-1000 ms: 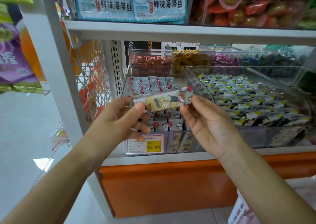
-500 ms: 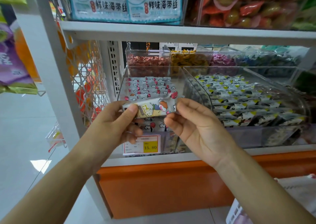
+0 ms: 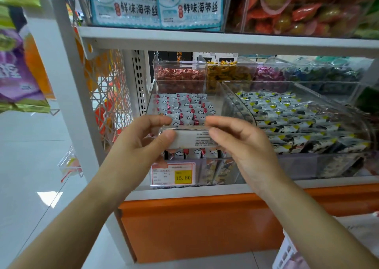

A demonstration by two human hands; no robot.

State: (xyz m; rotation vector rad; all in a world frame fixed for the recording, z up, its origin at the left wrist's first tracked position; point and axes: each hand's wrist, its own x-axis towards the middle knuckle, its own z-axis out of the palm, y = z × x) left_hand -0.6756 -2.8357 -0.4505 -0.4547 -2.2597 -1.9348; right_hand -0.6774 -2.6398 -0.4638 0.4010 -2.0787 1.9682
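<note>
Holding the snack packet at the shelf front

Both hands pinch one snack packet between them, one at each end.

1. Left hand: it grips the left end of the packet. The thumb presses on the near face and the index finger curls over the top edge.
2. Right hand: it grips the right end in the same way, with the thumb on the near face and the fingers curled over the top.
3. Packet attitude: it is level, with the long axis running left to right. The pale side with small print faces the camera, and the print is too blurred to read.
4. Packet position: it is held in the air, in front of the clear bin that holds red-and-white packets. It is above the price tag marked 15.80 on the front of that bin.

Surroundings: a second clear bin, filled with black-and-yellow packets, stands just to the right of the first. Both bins rest on the white shelf. The upper shelf carries blue-and-white bags. An orange panel runs below the white shelf.
</note>
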